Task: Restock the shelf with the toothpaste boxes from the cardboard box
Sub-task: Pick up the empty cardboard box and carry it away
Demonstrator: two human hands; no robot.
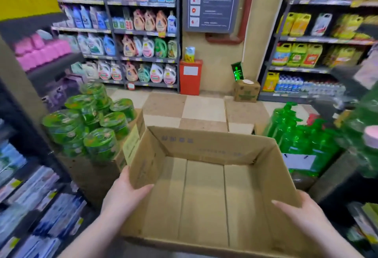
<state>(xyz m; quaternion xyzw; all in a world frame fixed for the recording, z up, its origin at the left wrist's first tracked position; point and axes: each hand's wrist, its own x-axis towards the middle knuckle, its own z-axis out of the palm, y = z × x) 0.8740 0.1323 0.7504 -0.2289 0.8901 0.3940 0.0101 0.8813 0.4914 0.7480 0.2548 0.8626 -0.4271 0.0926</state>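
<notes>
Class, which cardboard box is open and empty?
The cardboard box in the left hand and right hand; the wall-side box and the tub-topped box are closed.

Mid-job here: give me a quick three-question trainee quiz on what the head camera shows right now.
1. True or false: the cardboard box has toothpaste boxes in it.
2. Which hand holds the box? A) left hand only B) right hand only C) both
3. Fill in: the pump bottles to the right of the box are ____ in colour.
Key: 1 false, it is empty; 2 C; 3 green.
</notes>
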